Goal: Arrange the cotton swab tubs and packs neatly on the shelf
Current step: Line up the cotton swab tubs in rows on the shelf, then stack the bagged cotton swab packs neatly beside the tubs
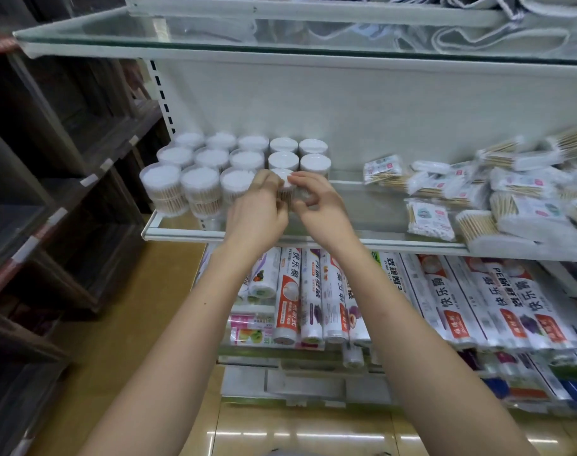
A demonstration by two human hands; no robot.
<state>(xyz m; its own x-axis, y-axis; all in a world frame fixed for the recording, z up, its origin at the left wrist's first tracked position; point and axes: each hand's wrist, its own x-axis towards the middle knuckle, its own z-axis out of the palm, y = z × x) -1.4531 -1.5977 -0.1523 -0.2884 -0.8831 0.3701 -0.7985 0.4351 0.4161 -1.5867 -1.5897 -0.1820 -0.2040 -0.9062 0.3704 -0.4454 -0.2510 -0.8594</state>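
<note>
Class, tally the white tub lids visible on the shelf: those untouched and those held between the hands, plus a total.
Untouched lids: 13
Held lid, between left hand and right hand: 1
Total: 14

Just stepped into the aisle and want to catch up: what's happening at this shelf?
A person is stocking cotton swabs. Both hands, left hand and right hand, hold one round tub at the front of the glass shelf, beside the rows of tubs already lined up on the left. On the right, the bagged packs lie in a loose heap, not yet tidied.
</note>
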